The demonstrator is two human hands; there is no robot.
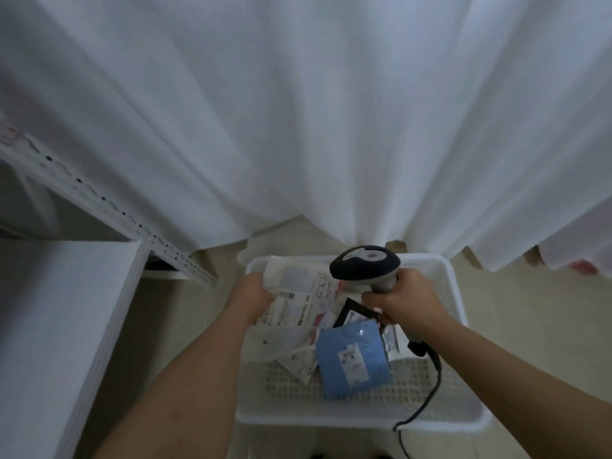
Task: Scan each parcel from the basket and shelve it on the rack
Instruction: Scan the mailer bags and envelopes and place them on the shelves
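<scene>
We hold a white soft-plastic parcel [298, 293] over the far left part of the white perforated basket [457, 293], label up, long axis running from near left to far right. Left hand [251, 293] pinches its crinkled left edge. Right hand [407, 296] wraps the handle of the dark-headed scanner [364, 263], head pointing left at the label. A blue mailer [352, 357] lies flat in the basket. The white metal rack [109, 207] stands at left.

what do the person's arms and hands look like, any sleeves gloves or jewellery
Both forearms are bare up to the frame edge, with no sleeves in view. The left hand and right hand wear no gloves, and no rings, watch or wristbands show. No markings are visible on either arm.
</scene>
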